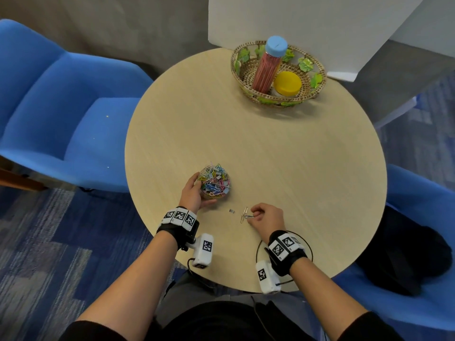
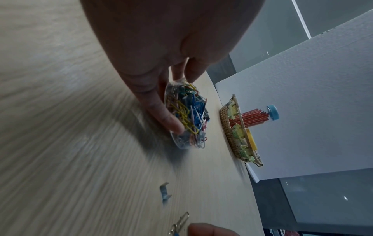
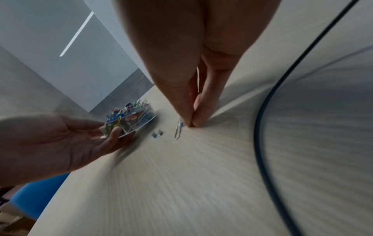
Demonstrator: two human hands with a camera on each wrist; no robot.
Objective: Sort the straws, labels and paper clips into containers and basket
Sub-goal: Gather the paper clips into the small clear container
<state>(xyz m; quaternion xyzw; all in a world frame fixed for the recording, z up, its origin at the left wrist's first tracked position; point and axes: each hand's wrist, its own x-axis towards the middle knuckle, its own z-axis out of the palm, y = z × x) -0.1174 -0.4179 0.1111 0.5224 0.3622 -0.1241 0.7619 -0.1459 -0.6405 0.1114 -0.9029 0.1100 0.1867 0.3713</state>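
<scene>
A person sits at a round wooden table [image 1: 270, 153]. Their left hand [image 1: 193, 193] curls around the side of a small clear tub [image 1: 216, 182] heaped with coloured paper clips, most likely to steady it while more go in. Their right hand [image 1: 267, 216] rests on the table just right of the tub, thumb and forefinger pressed together on a small blue clip [image 1: 250, 216] lying flat on the wood.

Touching that clip is one silver paper clip [image 1: 244, 214], and between it and the tub lies one small grey metal clip [image 1: 232, 211]. That makes three loose pieces on the table; those in the tub are too many to count.

At the far edge sits one woven basket [image 1: 317, 82] trimmed with green leaves. It holds two containers: a tall clear jar [image 1: 267, 70] of red straws with a blue lid, and a low jar [image 1: 287, 84] with a yellow lid, contents hidden. By the look of it, only the clips remain to be sorted.
</scene>
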